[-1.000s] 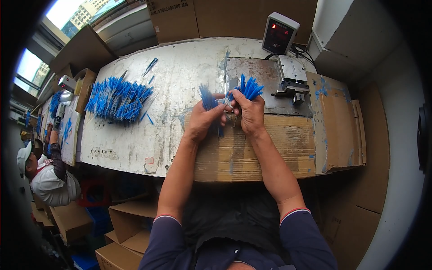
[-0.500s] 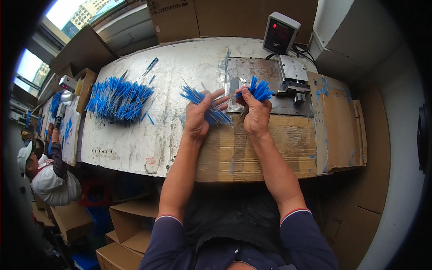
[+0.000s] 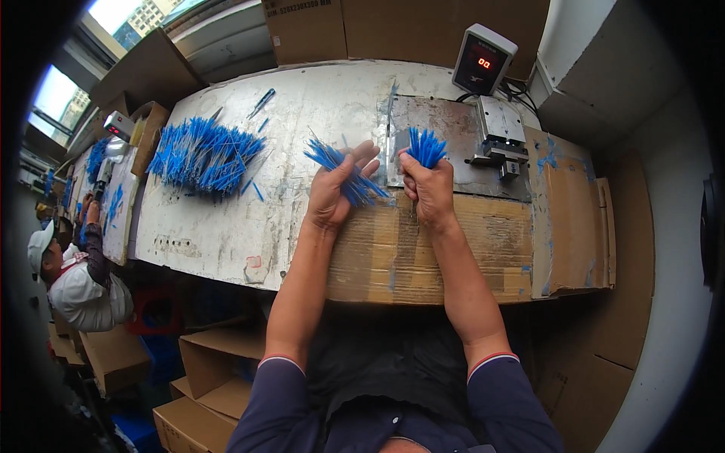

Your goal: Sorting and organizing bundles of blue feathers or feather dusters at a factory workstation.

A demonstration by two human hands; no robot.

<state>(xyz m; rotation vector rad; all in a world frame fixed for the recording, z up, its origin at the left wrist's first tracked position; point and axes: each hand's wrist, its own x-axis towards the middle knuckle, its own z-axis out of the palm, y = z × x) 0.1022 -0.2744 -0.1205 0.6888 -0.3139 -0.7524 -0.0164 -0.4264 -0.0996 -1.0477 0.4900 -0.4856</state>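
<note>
My left hand (image 3: 332, 192) is closed at the thumb round a loose bundle of thin blue-and-whitish wires (image 3: 326, 156), its other fingers stretched out. The wires lie slantwise across the palm, sticking out on both sides. Close by on the right, my right hand (image 3: 433, 192) grips a tighter bundle of the same wires (image 3: 427, 145), blue ends fanned upward above the fist. A gap separates the two hands. Both are over the table's middle, near the edge of a cardboard sheet (image 3: 453, 253). A large pile of blue wires (image 3: 204, 157) lies to the left.
On the right, a metal fixture (image 3: 501, 124) stands on a steel plate (image 3: 445, 113). Behind it is a display box (image 3: 483, 60) with red lit digits and cables. A screwdriver (image 3: 263, 102) lies near the pile. At far left a co-worker (image 3: 83, 294) sits at another bench.
My right hand has turned its bundle more upright and drawn it slightly away from my left hand. The red digits on the display have changed. The whole view has shifted a little.
</note>
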